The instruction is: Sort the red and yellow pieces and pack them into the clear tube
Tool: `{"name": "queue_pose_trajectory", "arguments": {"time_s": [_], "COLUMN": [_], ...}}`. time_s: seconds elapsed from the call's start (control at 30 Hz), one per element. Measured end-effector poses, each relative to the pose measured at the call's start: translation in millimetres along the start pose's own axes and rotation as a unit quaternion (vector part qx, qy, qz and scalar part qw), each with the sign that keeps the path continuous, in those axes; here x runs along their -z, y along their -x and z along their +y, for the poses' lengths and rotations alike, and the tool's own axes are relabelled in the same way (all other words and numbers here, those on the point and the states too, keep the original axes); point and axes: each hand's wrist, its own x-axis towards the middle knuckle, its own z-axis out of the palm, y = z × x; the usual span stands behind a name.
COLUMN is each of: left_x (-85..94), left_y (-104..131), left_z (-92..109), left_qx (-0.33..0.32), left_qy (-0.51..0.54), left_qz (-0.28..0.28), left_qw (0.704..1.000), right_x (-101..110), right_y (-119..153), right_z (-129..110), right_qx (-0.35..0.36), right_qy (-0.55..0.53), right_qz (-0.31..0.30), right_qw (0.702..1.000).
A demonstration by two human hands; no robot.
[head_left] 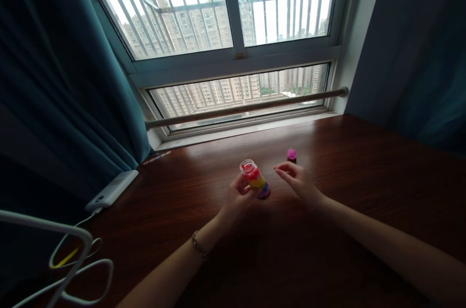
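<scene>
My left hand (238, 196) is closed around a clear jar (257, 179). Coloured layers fill the jar: red near the top, then yellow, blue and purple toward the base. Its mouth is uncovered and the jar leans, with the mouth up and to the left. My right hand (298, 179) is to the right of the jar, apart from it, with thumb and fingertips brought together in a pinch. Whatever might be between those fingertips is too small to make out. Just behind the right hand stands a small purple-topped item (291, 155), its lower part partly hidden by the hand.
A brown wooden table (204, 167) runs up to the barred window. At the left lies a white power bank (112, 190) with a white cable (85, 219) plugged in. A white tubular frame (47, 223) stands at the lower left, and a blue curtain (73, 70) hangs behind.
</scene>
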Motion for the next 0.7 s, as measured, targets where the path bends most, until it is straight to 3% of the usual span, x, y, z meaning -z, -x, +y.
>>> {"name": "queue_pose_trajectory", "arguments": {"time_s": [0.07, 0.17, 0.23, 0.37, 0.47, 0.57, 0.7], "left_x": [16.1, 40.5, 52.1, 58.7, 55.5, 52.9, 52.0], "left_y": [-9, -17, -20, -19, -18, -16, -14], "left_z": [0, -7, -15, -26, -27, -26, -25], "left_qx": [-0.020, -0.042, -0.045, -0.033, -0.036, -0.045, -0.072], "left_qy": [-0.032, -0.128, -0.207, -0.257, -0.267, -0.273, -0.305], "left_qz": [0.043, 0.105, 0.140, 0.173, 0.171, 0.164, 0.164], "left_qw": [0.998, 0.985, 0.967, 0.950, 0.948, 0.947, 0.935], "right_x": [8, 16, 20, 28, 29, 21, 0], "right_y": [-26, -52, -58, -58, -57, -54, -39], "right_z": [16, 50, 73, 100, 97, 79, 46], "right_qx": [0.040, 0.086, 0.079, 0.042, 0.040, 0.053, 0.112], "right_qy": [0.129, 0.301, 0.348, 0.324, 0.305, 0.271, 0.197], "right_qz": [0.099, 0.186, 0.203, 0.181, 0.184, 0.180, 0.102], "right_qw": [0.986, 0.931, 0.912, 0.928, 0.934, 0.944, 0.969]}}
